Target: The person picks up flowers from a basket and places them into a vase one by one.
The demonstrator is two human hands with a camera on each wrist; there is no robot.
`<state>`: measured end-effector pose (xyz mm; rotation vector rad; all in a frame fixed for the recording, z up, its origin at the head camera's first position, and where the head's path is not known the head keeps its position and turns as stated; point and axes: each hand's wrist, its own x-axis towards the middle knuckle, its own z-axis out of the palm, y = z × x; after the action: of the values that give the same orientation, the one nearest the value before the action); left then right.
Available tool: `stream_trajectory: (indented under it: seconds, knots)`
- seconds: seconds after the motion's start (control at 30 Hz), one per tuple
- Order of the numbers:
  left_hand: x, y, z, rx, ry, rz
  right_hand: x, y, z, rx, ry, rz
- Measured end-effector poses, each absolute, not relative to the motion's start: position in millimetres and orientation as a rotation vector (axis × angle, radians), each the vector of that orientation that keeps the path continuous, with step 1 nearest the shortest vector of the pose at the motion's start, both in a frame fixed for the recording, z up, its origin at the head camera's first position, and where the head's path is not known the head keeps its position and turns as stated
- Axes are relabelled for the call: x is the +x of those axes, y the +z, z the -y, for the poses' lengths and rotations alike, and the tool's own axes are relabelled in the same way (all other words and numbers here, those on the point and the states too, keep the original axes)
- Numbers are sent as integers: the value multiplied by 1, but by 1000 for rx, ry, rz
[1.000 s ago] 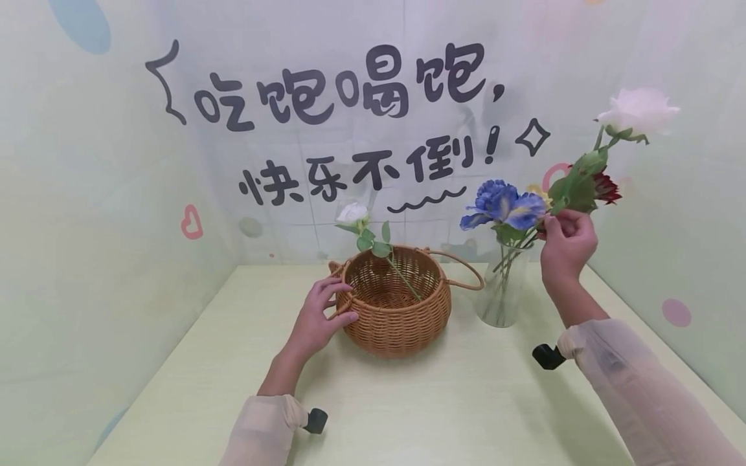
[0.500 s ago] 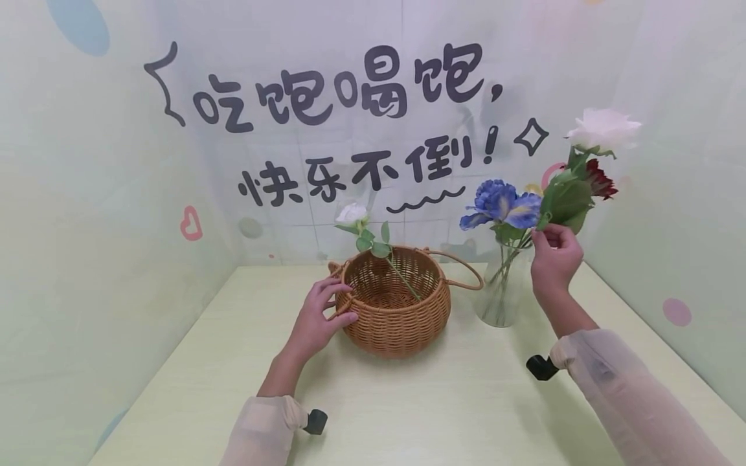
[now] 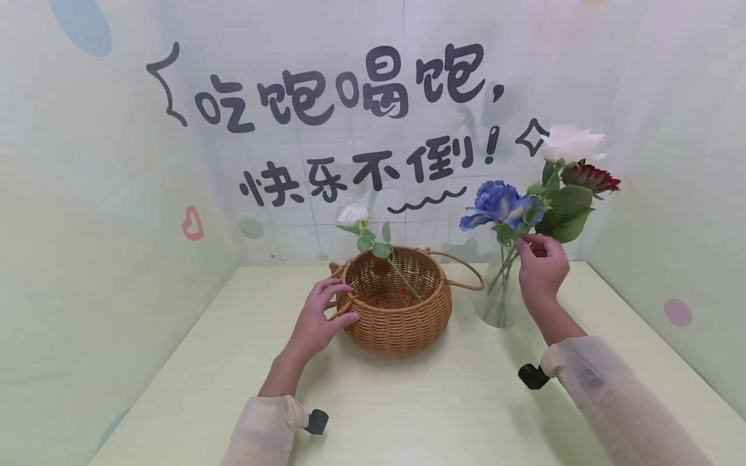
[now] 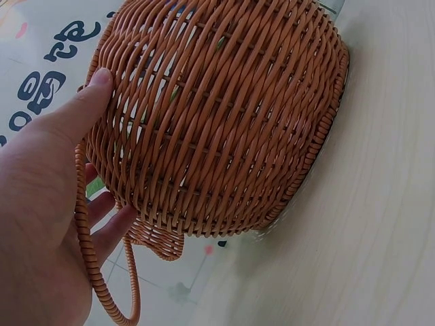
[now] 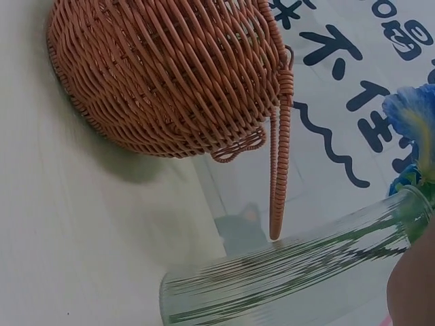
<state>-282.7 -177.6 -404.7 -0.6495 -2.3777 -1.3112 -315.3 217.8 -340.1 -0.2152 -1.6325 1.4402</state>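
Observation:
My left hand (image 3: 315, 318) grips the near-left rim of a round brown wicker basket (image 3: 396, 335); in the left wrist view its thumb lies on the outer weave, and one looped handle (image 4: 90, 251) passes over the palm. A small white rose (image 3: 353, 213) on a leafy stem leans inside the basket. At the mouth of a clear glass vase (image 3: 497, 307), my right hand (image 3: 544, 266) pinches the stem of a large white rose (image 3: 574, 144). A blue iris (image 3: 502, 206) and a dark red flower (image 3: 590, 177) stand in the vase. In the right wrist view, little of that hand shows.
Basket and vase stand on a pale wooden table (image 3: 408, 414). The basket's right handle (image 3: 466, 275) juts toward the vase. Light printed walls enclose the back and sides, with dark lettering (image 3: 350, 97) on the back one.
My right hand has moved down and left toward the vase mouth, bringing the large white rose lower and over the vase. The left hand and basket have stayed still.

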Motion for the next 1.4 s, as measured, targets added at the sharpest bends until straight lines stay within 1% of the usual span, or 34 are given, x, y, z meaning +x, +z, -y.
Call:
stream_trajectory:
  seconds: [0.27, 0.87, 1.4]
  knots:
    - [-281, -404, 177, -642, -1317, 2382, -314, -349, -214, -165, 1341, 1684]
    - [-281, -404, 177, -621, -1327, 2394, -305, -360, -204, -102, 1394, 1686]
    - [-279, -402, 177, -632, -1316, 2383, -299, -358, -166, 116, 1493, 1702]
